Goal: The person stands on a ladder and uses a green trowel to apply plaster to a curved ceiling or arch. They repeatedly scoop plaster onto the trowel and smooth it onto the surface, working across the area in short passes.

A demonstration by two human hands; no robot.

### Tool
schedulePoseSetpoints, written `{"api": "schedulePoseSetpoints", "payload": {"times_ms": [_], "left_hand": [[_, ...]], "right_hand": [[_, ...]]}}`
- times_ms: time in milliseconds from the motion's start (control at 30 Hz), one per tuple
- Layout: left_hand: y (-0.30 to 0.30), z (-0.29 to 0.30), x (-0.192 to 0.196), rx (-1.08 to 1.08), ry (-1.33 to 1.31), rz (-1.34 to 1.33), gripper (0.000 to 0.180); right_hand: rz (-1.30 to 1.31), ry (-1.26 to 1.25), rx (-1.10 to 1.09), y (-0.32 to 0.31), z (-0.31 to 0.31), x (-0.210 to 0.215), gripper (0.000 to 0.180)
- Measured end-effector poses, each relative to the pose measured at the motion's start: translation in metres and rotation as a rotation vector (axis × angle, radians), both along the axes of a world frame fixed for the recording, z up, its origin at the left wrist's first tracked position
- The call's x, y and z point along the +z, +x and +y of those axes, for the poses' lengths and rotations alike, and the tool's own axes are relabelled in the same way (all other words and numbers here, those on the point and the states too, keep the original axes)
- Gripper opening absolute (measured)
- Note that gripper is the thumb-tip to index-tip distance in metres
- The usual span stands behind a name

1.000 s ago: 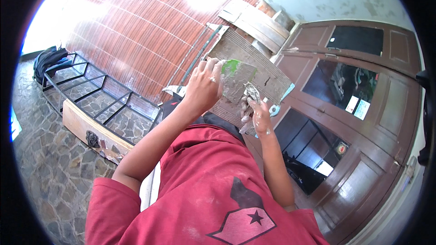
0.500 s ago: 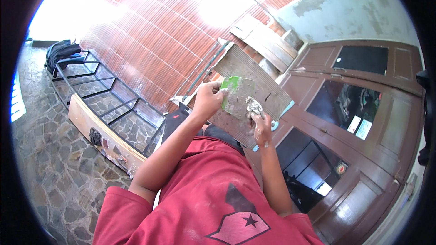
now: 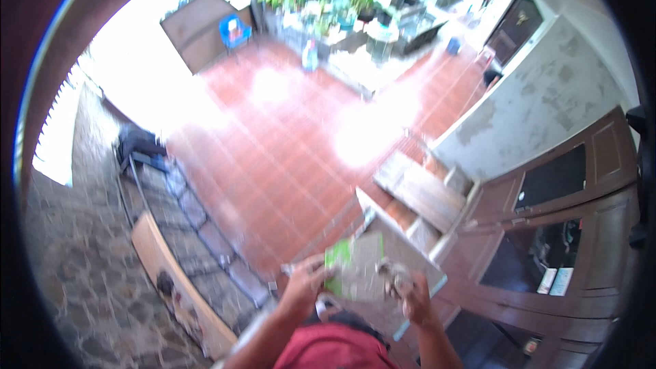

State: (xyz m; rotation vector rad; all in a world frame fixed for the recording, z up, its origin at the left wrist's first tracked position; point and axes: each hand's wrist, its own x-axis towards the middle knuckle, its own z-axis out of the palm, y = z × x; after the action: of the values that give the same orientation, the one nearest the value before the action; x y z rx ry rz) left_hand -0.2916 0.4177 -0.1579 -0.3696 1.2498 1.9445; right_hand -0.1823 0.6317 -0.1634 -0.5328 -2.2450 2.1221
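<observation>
Smeared green sheet in our left hand

We grip the green sheet by its left edge with our left hand, above a grey board; our right hand clasps a blurred grey wad

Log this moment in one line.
left grip: holding green, grey-smeared panel | right grip: holding grey-coated wad, by panel's right edge | behind panel: greyish board | image: motion-blurred, wad-panel contact unclear
</observation>
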Motion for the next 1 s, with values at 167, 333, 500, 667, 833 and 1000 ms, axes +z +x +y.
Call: {"api": "schedulePoseSetpoints", "payload": {"times_ms": [167,333,500,667,833,1000], "left_hand": [[-0.02,-0.018,0.017,-0.007,-0.012,0.026,0.04],[-0.032,-0.035,0.031,0.026,0.073,0.11,0.035],[-0.032,-0.069,0.06,0.121,0.16,0.141,0.036],[-0.032,-0.112,0.069,0.243,0.121,0.197,0.038],[-0.027,-0.161,0.059,0.502,0.107,0.187,0.038],[-0.019,-0.213,0.059,0.695,0.029,0.173,0.036]], "right_hand": [[-0.114,0.432,0.167,-0.005,-0.009,-0.013,0.045],[0.222,0.362,0.135,-0.032,-0.03,0.038,0.036],[0.207,0.185,0.258,-0.072,-0.063,0.108,0.041],[0.203,0.111,0.399,-0.111,-0.109,0.121,0.054],[0.106,-0.034,0.604,-0.152,-0.151,0.106,0.066],[0.158,0.067,0.767,-0.195,-0.199,0.11,0.062]]}}
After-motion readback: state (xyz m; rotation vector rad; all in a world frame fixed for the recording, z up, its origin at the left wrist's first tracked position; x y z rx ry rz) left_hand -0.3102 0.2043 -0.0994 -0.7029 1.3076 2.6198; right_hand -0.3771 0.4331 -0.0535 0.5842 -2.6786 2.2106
